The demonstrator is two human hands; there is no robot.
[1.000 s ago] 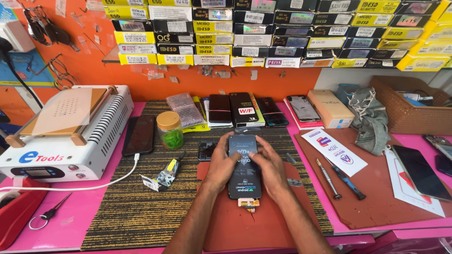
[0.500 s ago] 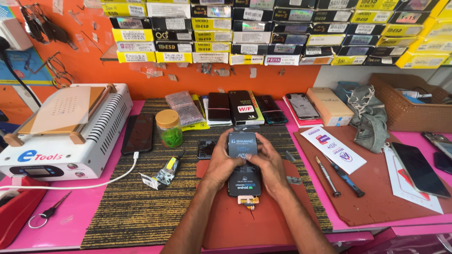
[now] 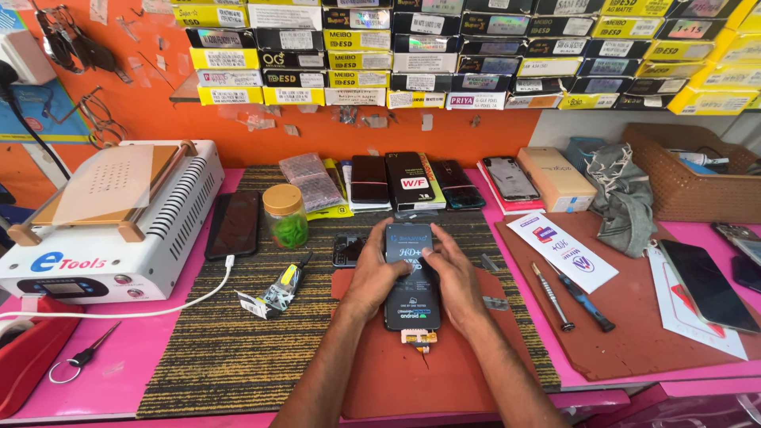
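A dark phone display panel (image 3: pixel 412 297) with a film sticker and a short flex cable at its near end lies on a red-brown mat (image 3: pixel 432 372). My left hand (image 3: pixel 374 273) rests on the panel's left edge, thumb on the glass. My right hand (image 3: pixel 453 277) rests on its right edge, thumb pressing near the top. Both hands hold the panel flat against the mat.
A white heating machine (image 3: pixel 103 230) sits at left with a black phone (image 3: pixel 234 223) beside it. A jar with green contents (image 3: pixel 285 215), a small glue tube (image 3: pixel 279 287), two screwdrivers (image 3: pixel 575 297), a grey cloth (image 3: pixel 622 194) and several phones surround the mat.
The panel and both hands have stayed in nearly the same place; my thumbs have shifted slightly on the upper part of the glass.
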